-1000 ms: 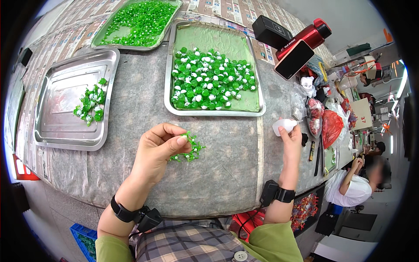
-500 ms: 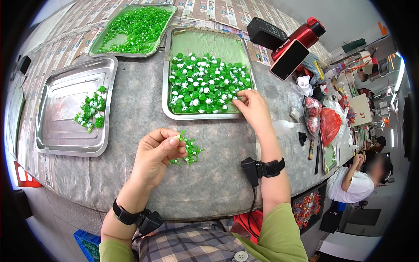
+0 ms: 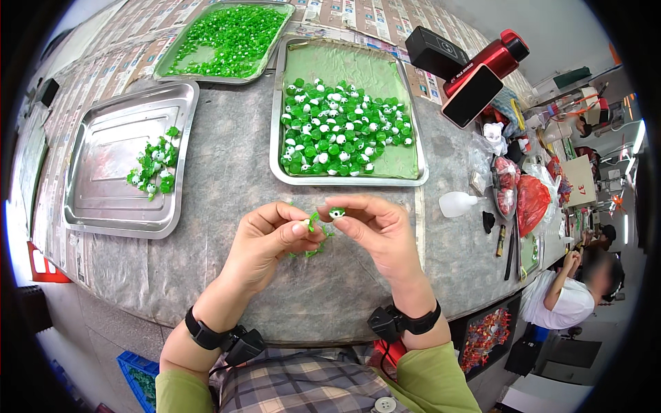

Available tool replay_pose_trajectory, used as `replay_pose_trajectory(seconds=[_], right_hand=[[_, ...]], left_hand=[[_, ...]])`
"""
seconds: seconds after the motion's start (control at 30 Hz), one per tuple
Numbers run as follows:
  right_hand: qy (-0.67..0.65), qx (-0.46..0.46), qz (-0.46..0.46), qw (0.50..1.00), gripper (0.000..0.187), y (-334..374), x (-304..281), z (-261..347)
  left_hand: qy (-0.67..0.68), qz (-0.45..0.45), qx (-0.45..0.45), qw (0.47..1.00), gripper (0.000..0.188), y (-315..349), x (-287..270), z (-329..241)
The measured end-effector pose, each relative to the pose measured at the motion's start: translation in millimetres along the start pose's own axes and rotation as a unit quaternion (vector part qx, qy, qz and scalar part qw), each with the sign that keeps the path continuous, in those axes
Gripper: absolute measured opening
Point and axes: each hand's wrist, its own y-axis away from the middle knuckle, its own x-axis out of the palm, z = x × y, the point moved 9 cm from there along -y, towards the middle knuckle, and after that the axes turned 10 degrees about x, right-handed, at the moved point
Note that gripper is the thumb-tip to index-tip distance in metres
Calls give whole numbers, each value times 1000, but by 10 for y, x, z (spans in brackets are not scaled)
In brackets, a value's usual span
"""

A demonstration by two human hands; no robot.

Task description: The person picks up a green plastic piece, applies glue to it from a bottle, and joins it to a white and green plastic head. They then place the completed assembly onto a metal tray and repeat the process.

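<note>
Grey cloth [image 3: 227,151] stretches right across the worktable, and look at the three metal trays: middle tray [image 3: 351,181] loaded with green-and-white beads, left tray [image 3: 103,172] with just a small cluster of figures [image 3: 153,165], far tray [image 3: 199,62] thick with tiny green pieces. Down in front, both hands are in tight! Left hand [image 3: 267,239]: thumb and fingers pinched on a small green sprig [image 3: 313,221], its long axis running mostly away from the body. Below those fingers, a little pile [image 3: 315,250] of similar bits. Right hand [image 3: 384,239]: thumb and forefinger closed on one single bead [image 3: 337,213], right at the tips. And that's the relation: bead just right of the sprig, slightly farther from the body, a sliver of gap between, left fingertips just beside it.
</note>
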Motion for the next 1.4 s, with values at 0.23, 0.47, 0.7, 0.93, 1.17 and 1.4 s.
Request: replay_pose_trajectory(seconds=[0.23,0.47,0.7,0.93,1.17,1.4], right_hand=[[-57,29,-10,998,24,36,134,-92],[-66,3,-31,997,24,81,54,-53],[-112,-4,-22,993,23,88,70,-44],[-7,12,-51,999,20,112,71,-70],[-18,59,-22,998,22,98,64,-89],[24,30,-32,999,18,117,48,-54]], left_hand=[[9,-29,34,999,14,-15,-44,-62],[-55,-51,61,995,12,-5,-122,-82],[-138,-40,91,985,12,6,-99,-122],[-299,-16,208,931,9,34,39,-336],[-474,52,263,839,11,76,236,-484],[-356,13,155,922,8,41,92,-306]])
